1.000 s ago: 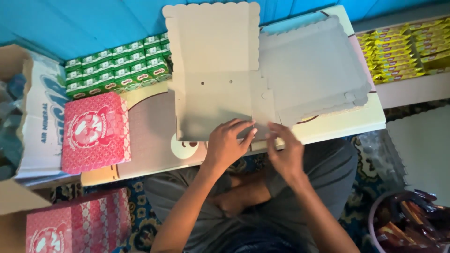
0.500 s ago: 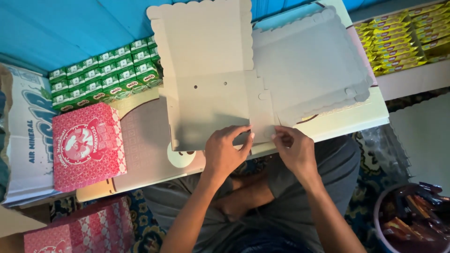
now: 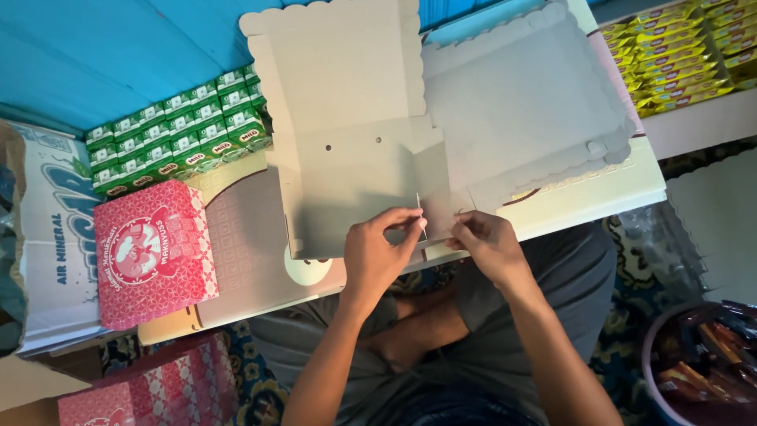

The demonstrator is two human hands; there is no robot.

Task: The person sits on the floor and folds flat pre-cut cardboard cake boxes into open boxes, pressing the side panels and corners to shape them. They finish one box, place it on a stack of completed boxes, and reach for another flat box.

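A grey unfolded cardboard box blank (image 3: pixel 347 150) with scalloped edges lies on the low white table (image 3: pixel 599 197), its lid part standing up at the back. My left hand (image 3: pixel 377 252) pinches a small flap at the blank's front corner. My right hand (image 3: pixel 485 243) grips the neighbouring side flap just to the right. The two hands nearly touch at the corner. A second flat grey blank (image 3: pixel 520 102) lies to the right, partly under the first.
A closed pink printed box (image 3: pixel 154 252) sits at the table's left. Rows of small green drink cartons (image 3: pixel 181 134) stand behind it. Yellow-green packets (image 3: pixel 686 47) fill a shelf top right. A white carton (image 3: pixel 47 229) is far left, a tub of snacks (image 3: pixel 702 363) bottom right.
Both hands have shifted slightly right along the front edge, and the corner flap now stands up between my fingers. The view has tilted a little.
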